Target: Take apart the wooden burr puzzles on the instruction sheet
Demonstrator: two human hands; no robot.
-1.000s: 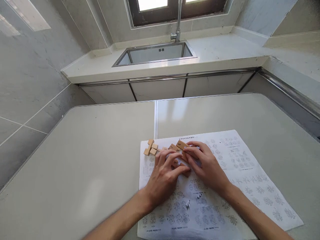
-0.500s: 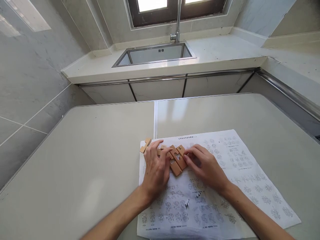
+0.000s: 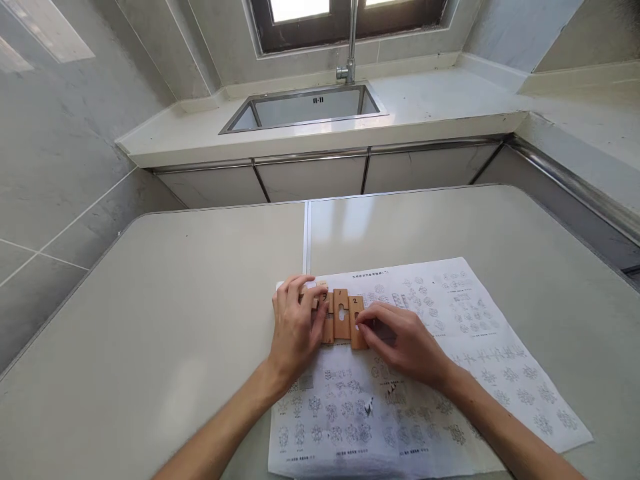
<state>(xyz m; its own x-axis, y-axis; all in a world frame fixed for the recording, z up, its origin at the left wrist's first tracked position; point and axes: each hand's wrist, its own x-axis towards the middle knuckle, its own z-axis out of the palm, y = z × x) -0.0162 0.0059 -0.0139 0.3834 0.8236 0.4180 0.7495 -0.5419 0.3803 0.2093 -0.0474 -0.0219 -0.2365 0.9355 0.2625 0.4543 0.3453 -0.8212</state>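
Three flat wooden puzzle pieces (image 3: 342, 315) with notches and printed numbers lie side by side on a printed paper sheet (image 3: 450, 347). My left hand (image 3: 296, 327) rests on the leftmost piece, fingers curled over it and pressing it against the others. My right hand (image 3: 400, 340) touches the right edge of the piece marked 2 with its fingertips pinched together. More small wooden parts sit under my left fingers, mostly hidden.
The sheet lies on a pale folding table (image 3: 175, 320) with a seam (image 3: 306, 233) down its middle. Beyond it runs a white counter (image 3: 440, 100) with a steel sink (image 3: 305, 107) and tap (image 3: 347, 47) under a window.
The wooden pieces have been turned from a slant to stand straight in a row. My left hand slid left over the small cross-shaped parts; my right hand drew back to the right piece's edge.
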